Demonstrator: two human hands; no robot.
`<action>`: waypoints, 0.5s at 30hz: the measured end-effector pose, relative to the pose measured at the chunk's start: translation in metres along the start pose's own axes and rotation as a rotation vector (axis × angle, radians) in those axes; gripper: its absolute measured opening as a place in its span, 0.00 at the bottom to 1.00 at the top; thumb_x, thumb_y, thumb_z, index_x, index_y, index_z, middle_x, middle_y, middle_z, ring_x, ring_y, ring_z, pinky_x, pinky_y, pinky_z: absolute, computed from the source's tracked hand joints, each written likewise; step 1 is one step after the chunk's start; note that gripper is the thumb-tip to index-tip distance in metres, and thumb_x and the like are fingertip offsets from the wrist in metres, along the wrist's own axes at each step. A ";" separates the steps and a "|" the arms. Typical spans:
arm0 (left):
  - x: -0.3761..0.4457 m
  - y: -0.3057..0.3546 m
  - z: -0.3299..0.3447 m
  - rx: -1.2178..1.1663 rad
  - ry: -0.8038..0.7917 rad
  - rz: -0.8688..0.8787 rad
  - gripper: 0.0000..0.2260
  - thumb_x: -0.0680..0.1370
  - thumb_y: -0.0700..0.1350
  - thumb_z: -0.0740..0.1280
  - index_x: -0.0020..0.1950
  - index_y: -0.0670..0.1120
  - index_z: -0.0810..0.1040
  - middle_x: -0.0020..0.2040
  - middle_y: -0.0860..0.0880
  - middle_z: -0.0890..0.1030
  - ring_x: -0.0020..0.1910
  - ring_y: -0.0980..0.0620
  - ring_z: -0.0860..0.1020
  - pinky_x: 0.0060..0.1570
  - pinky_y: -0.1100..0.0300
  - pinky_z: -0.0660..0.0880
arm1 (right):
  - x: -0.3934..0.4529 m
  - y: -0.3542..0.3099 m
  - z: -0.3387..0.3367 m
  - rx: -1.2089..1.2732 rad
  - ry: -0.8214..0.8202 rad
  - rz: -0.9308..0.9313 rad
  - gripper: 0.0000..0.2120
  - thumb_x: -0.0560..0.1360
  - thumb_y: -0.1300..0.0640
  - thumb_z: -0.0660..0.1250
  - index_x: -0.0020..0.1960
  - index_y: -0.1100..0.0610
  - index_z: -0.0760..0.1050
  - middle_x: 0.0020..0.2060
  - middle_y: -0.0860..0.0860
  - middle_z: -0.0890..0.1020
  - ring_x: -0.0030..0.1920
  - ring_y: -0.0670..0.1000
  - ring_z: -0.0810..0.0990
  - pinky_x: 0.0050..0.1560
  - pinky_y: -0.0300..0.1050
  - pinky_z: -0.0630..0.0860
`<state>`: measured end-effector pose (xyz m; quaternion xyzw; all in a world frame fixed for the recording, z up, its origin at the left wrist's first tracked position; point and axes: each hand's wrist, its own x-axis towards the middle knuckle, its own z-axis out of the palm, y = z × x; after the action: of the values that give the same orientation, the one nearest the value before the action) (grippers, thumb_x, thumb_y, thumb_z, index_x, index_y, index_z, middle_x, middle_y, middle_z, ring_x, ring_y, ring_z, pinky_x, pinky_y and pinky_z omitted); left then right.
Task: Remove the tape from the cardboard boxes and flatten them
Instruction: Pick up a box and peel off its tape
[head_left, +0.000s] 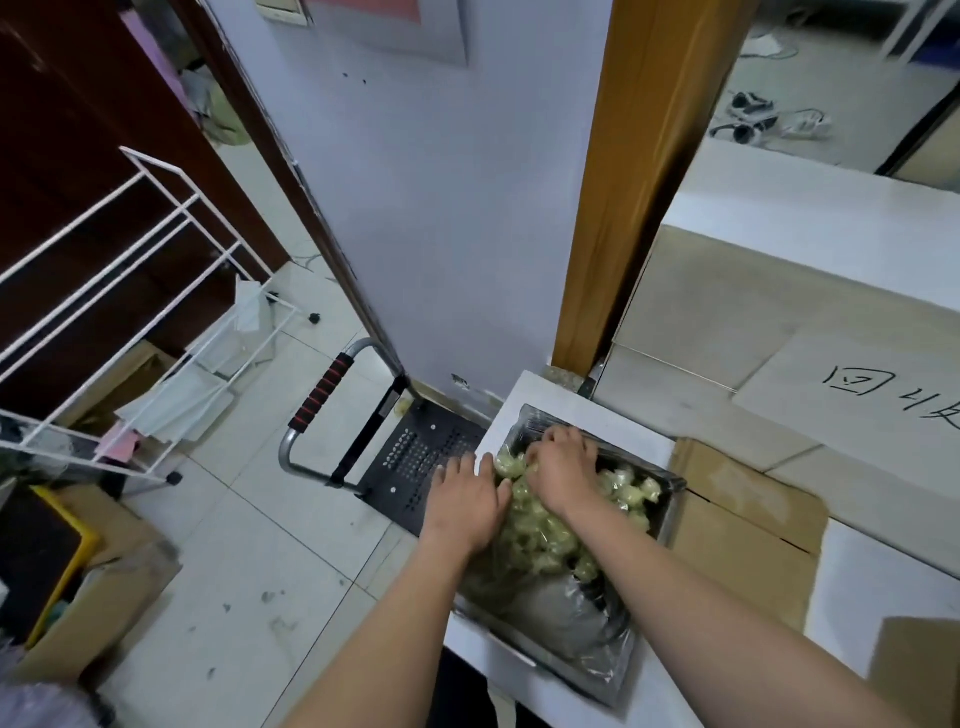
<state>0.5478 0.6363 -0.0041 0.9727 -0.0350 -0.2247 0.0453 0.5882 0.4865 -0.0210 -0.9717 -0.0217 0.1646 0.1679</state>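
A: Where both hands are at the lined bin, what stage does the task appear to have reached?

B: Disposal of removed tape, by the look of it. The left hand lies flat, fingers straight, pressing on the wad of crumpled tape. The right hand has its fingers curled down into the same wad; whether it grips a piece or only pushes cannot be told from this angle.

A: And the boxes?

B: Flattened cardboard lies on the white table just beside the bin, to its right. Larger flat sheets lie further back, one with handwriting on it. Those items appear finished.

A: What remains?

B: Boxes that are not flat stand on the floor at the lower left, well apart from the hands. Tape on them is not discernible. A corner of another box shows at the lower right edge. These probably await stripping and flattening.
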 end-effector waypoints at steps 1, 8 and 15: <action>0.002 -0.001 0.000 0.002 0.003 0.008 0.24 0.84 0.58 0.50 0.76 0.45 0.63 0.71 0.42 0.69 0.70 0.41 0.67 0.71 0.45 0.63 | 0.001 -0.001 0.001 -0.044 -0.021 0.004 0.07 0.76 0.50 0.68 0.52 0.45 0.83 0.58 0.48 0.73 0.65 0.54 0.65 0.65 0.52 0.60; 0.008 -0.004 0.000 0.011 0.006 0.033 0.24 0.84 0.57 0.50 0.76 0.45 0.63 0.71 0.42 0.70 0.70 0.41 0.67 0.71 0.45 0.63 | 0.001 -0.012 -0.005 -0.067 -0.029 0.001 0.17 0.73 0.66 0.62 0.54 0.48 0.77 0.52 0.50 0.81 0.56 0.54 0.71 0.55 0.53 0.58; -0.003 -0.003 -0.009 0.077 -0.001 0.044 0.25 0.85 0.57 0.49 0.76 0.44 0.62 0.71 0.41 0.69 0.71 0.41 0.66 0.72 0.44 0.62 | -0.009 -0.011 -0.019 0.002 0.066 -0.023 0.16 0.79 0.55 0.62 0.67 0.53 0.71 0.63 0.52 0.77 0.64 0.55 0.73 0.66 0.53 0.62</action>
<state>0.5490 0.6400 0.0046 0.9727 -0.0652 -0.2224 0.0126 0.5857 0.4898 0.0028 -0.9761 -0.0272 0.1306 0.1714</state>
